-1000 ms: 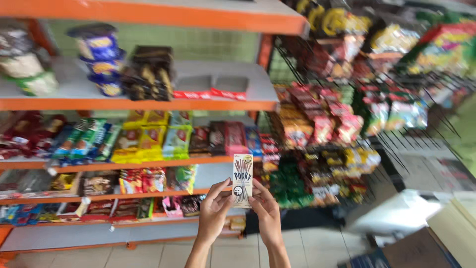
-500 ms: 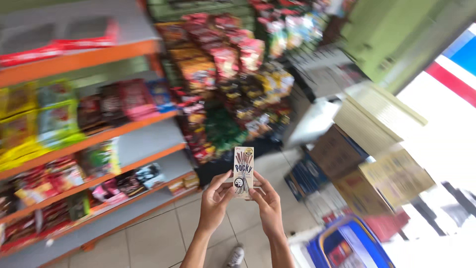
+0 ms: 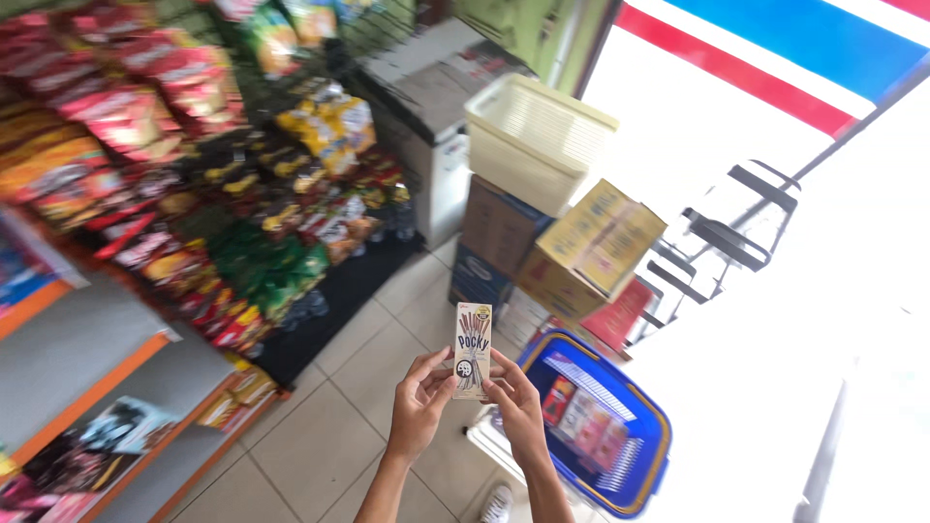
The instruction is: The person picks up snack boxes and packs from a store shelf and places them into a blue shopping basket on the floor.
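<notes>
both hands, left hand [image 3: 418,407] and right hand [image 3: 516,411], pinch a slim upright white cardboard snack box [image 3: 473,352] by its lower edges, held above the tiled floor [image 3: 320,426]; a blue plastic shopping basket [image 3: 635,460] sits just right, snack racks [image 3: 223,194] left.

Lower edge of slim pale cardboard snack box [image 3: 473,351] hidden behind fingers [image 3: 433,373]. Blue plastic shopping basket [image 3: 647,457] contents blurred. White shoe [image 3: 497,504] cut by bottom edge. Hanging snack packets [image 3: 126,107] motion-blurred, unreadable.
</notes>
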